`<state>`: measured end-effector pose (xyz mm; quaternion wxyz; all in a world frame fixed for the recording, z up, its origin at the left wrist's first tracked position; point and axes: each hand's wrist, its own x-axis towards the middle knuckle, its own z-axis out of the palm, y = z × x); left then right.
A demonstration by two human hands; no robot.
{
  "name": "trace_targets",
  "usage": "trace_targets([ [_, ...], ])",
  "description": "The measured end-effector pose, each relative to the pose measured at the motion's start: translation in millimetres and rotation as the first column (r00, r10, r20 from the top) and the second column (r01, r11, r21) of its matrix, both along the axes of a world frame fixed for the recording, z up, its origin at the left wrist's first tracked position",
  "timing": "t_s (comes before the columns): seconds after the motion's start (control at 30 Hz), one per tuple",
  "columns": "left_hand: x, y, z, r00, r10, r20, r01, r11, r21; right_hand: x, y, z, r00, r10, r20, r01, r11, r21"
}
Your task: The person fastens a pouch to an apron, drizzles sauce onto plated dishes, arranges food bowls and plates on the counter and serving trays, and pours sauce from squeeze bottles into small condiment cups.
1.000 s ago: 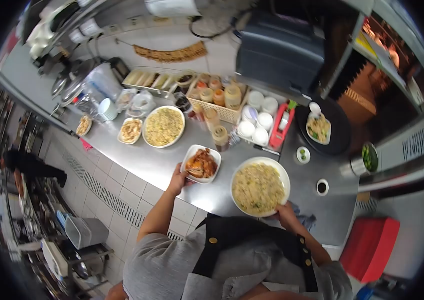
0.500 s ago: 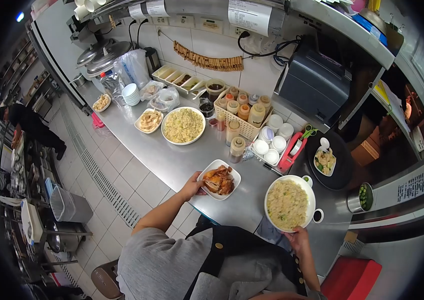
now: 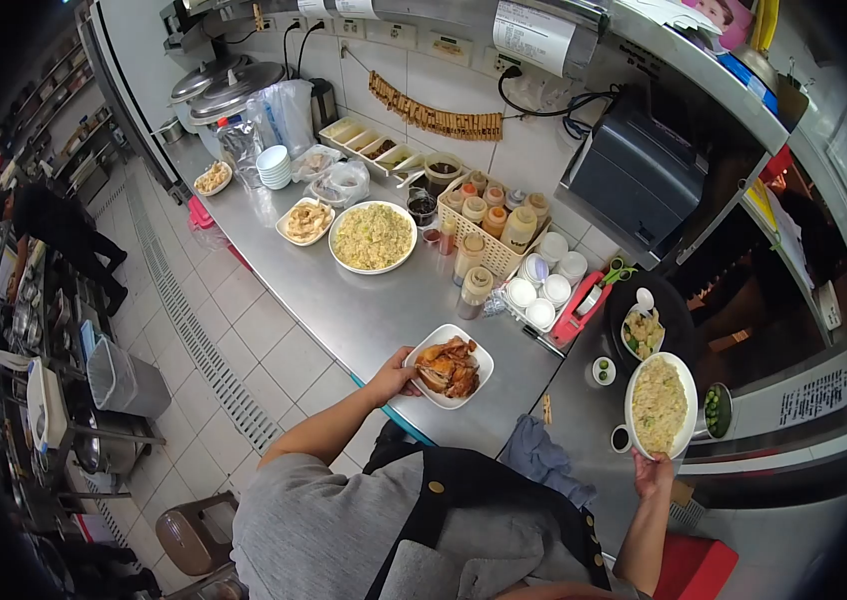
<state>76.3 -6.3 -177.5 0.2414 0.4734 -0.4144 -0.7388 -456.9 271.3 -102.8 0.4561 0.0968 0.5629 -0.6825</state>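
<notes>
My left hand (image 3: 393, 377) grips the left rim of a square white dish of browned chicken pieces (image 3: 447, 368), at the counter's front edge. Out to the right, my right hand (image 3: 652, 472) holds the near rim of a white bowl of fried rice (image 3: 660, 404), tilted above the counter. Just beyond that bowl, a small dish of food with a white spoon (image 3: 642, 331) rests on a round black tray (image 3: 679, 315). Left of the bowl sit a cup of dark sauce (image 3: 621, 438) and a cup of green citrus (image 3: 604, 371).
On the steel counter (image 3: 344, 320) stand another fried rice bowl (image 3: 374, 237), a dish of pale food (image 3: 305, 221) and a basket of sauce bottles (image 3: 494, 247). A blue-grey cloth (image 3: 544, 460) lies near the front edge. A person in dark clothes (image 3: 59, 240) stands far left.
My right hand has carried the fried rice bowl rightward, uncovering the cloth, a wooden clothespin and the small cups. My left hand still holds the chicken dish. The view has shifted slightly.
</notes>
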Motion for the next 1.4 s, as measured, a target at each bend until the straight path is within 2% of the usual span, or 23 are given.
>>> trace_targets([
  [0.27, -10, 19, -13, 0.999, 0.038, 0.011, -0.038, 0.999, -0.013, -75, -19, 4, 0.998, 0.016, -0.055, -0.02, 0.997, -0.079],
  [0.47, -16, 27, -24, 0.985, 0.175, 0.012, -0.175, 0.984, 0.017, -83, -29, 2, 0.987, 0.091, -0.13, -0.091, 0.996, 0.008],
  [0.53, -13, 20, -25, 0.978, 0.205, 0.035, -0.206, 0.978, 0.039, -68, -30, -1, 0.979, 0.134, -0.152, -0.129, 0.991, 0.04],
  [0.6, -5, 7, -28, 0.965, 0.252, 0.077, -0.255, 0.966, 0.036, -47, -28, -10, 0.946, 0.281, -0.162, -0.276, 0.96, 0.052],
  [0.63, 0, -1, -27, 0.957, 0.279, 0.083, -0.283, 0.958, 0.044, -31, -29, -15, 0.948, 0.283, -0.148, -0.277, 0.959, 0.059],
  [0.7, 14, -23, -35, 0.955, 0.293, 0.053, -0.294, 0.955, 0.028, 9, -36, -26, 0.892, 0.443, -0.093, -0.437, 0.896, 0.076],
  [0.77, 30, -45, -39, 0.955, 0.293, 0.051, -0.295, 0.955, 0.024, 59, -46, -43, 0.877, 0.479, -0.029, -0.477, 0.877, 0.053],
  [0.83, 43, -70, -35, 0.973, 0.215, 0.085, -0.218, 0.975, 0.028, 104, -59, -69, 0.856, 0.516, 0.028, -0.516, 0.856, 0.02],
  [0.9, 54, -91, -33, 0.979, 0.172, 0.108, -0.176, 0.984, 0.022, 144, -68, -91, 0.766, 0.627, 0.143, -0.624, 0.778, -0.074],
  [0.97, 64, -106, -25, 0.992, 0.078, 0.095, -0.084, 0.995, 0.056, 184, -79, -95, 0.768, 0.633, 0.103, -0.633, 0.773, -0.032],
  [1.03, 78, -112, -10, 0.993, 0.058, 0.102, -0.065, 0.996, 0.062, 213, -92, -101, 0.773, 0.631, 0.064, -0.633, 0.774, 0.015],
  [1.1, 93, -114, -12, 0.995, -0.008, 0.099, -0.001, 0.996, 0.09, 229, -95, -120, 0.773, 0.634, 0.027, -0.628, 0.77, -0.112],
  [1.17, 120, -121, -26, 0.974, 0.087, 0.209, -0.092, 0.996, 0.014, 226, -92, -153, 0.756, 0.653, 0.037, -0.651, 0.757, -0.064],
  [1.3, 173, -134, -36, 0.937, 0.267, 0.226, -0.273, 0.962, -0.004, 256, -115, -138, 0.796, 0.593, 0.121, -0.597, 0.802, -0.006],
  [1.37, 181, -145, -36, 0.936, 0.279, 0.215, -0.281, 0.959, -0.022, 264, -123, -132, 0.814, 0.566, 0.13, -0.572, 0.821, 0.007],
  [1.4, 177, -150, -33, 0.951, 0.235, 0.199, -0.234, 0.972, -0.03, 267, -129, -129, 0.755, 0.638, 0.153, -0.642, 0.766, -0.027],
])
